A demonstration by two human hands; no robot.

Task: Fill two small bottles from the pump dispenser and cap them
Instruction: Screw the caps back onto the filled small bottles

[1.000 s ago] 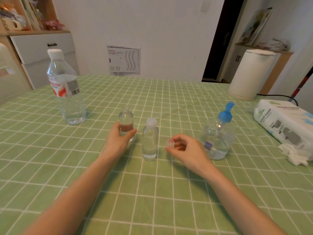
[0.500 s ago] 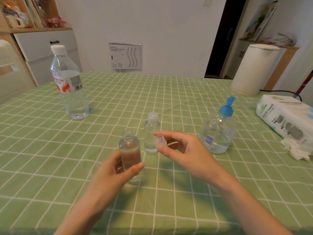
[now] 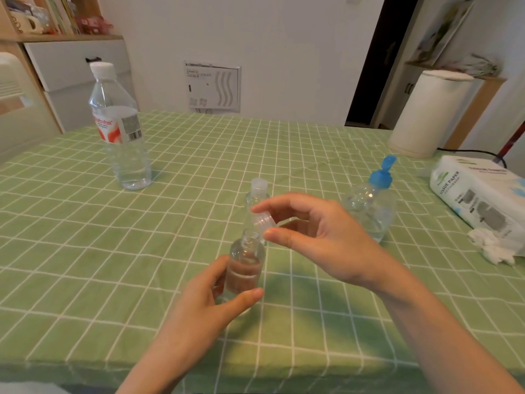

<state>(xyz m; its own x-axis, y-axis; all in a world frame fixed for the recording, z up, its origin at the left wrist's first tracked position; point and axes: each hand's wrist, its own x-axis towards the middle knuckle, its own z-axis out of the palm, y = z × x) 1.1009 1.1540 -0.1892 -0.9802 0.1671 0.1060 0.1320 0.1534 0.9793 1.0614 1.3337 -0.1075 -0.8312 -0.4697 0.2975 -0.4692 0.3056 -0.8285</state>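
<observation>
On the desk (image 3: 85, 251), the open small bottle (image 3: 245, 265) sits near the front in the left hand (image 3: 204, 311), the capped small bottle (image 3: 257, 194) directly behind it, and the cap (image 3: 262, 220), in the right hand (image 3: 321, 237), just above its neck. The pump dispenser (image 3: 372, 206) stands right of both, the water bottle (image 3: 122, 137) well apart at far left. Farther right lies the tissue paper pack (image 3: 477, 200), a crumpled tissue (image 3: 491, 248) before it and what may be a kettle (image 3: 426, 115) behind.

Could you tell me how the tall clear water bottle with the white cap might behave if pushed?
The tall clear plastic water bottle stands on a narrow base, so a push near its cap would probably tip it. Being round, it would then likely roll. Its thin ribbed wall may flex when squeezed.
</observation>
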